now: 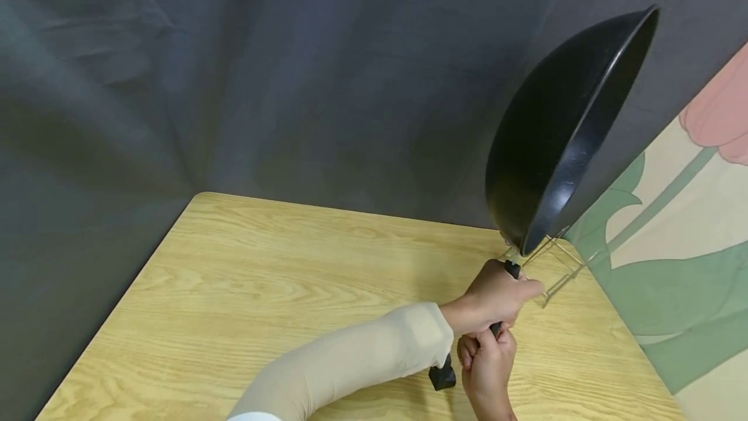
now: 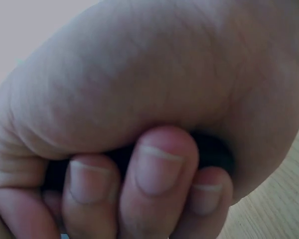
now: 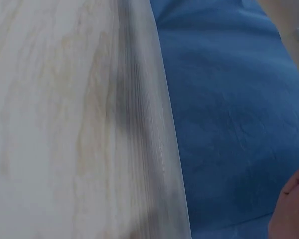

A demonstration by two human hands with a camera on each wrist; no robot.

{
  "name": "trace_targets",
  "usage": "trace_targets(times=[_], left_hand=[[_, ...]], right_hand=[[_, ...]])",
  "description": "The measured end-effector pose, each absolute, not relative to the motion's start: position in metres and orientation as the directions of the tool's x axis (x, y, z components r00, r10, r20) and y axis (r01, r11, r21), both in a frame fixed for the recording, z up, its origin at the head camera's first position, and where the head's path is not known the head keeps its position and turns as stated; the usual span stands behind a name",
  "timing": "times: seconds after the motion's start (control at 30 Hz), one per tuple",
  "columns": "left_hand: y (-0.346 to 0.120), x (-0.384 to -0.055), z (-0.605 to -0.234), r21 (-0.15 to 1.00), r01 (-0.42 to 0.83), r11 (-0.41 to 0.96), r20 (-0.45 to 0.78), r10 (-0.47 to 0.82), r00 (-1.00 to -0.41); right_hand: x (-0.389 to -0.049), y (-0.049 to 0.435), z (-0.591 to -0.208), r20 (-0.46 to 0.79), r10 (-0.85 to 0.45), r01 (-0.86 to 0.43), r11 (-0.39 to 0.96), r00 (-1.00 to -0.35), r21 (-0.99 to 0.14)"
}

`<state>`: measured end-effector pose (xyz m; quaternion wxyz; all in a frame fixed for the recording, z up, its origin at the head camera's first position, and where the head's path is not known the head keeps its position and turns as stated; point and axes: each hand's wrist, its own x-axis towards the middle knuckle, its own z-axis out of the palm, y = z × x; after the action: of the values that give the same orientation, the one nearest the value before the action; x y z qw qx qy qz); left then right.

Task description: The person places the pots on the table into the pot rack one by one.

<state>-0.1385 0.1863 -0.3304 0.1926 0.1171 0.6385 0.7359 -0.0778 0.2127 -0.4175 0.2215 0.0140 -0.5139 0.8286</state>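
Note:
A black wok [image 1: 543, 128] is tilted up on its side at the right of the head view, its open face turned right. My left hand [image 1: 493, 294] grips its handle [image 1: 512, 269] near the bowl. In the left wrist view the fingers [image 2: 159, 169] of that hand curl round the dark handle. Just below, my right hand [image 1: 487, 362] pinches the lower end of the same handle between thumb and curled fingers. Only a small part of the right hand [image 3: 291, 209] shows at the edge of the right wrist view.
A wire rack [image 1: 563, 275] stands on the wooden table [image 1: 263, 278] near the back right corner, partly behind the wok and left hand. Dark cloth [image 1: 321, 83] hangs behind the table, and a floral cloth [image 1: 672, 232] lies along the right side. A small black device [image 1: 442, 374] sits under the left sleeve.

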Motion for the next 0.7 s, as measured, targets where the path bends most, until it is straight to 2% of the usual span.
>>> trace_targets(times=[0.27, 0.47, 0.7], left_hand=[[0.198, -0.137, -0.329, 0.995, -0.084, 0.053, -0.099, 0.443, -0.891], [0.205, -0.137, -0.331, 0.973, 0.011, 0.228, -0.090, 0.429, -0.899], [0.210, -0.139, -0.337, 0.972, 0.064, 0.226, -0.050, 0.464, -0.884]], right_hand=[[-0.078, 0.221, -0.419, 0.241, 0.343, -0.380, -0.431, -0.908, -0.819], [-0.078, 0.224, -0.419, 0.184, 0.367, -0.352, -0.471, -0.912, -0.809], [-0.080, 0.225, -0.421, 0.113, 0.361, -0.291, -0.489, -0.926, -0.822]])
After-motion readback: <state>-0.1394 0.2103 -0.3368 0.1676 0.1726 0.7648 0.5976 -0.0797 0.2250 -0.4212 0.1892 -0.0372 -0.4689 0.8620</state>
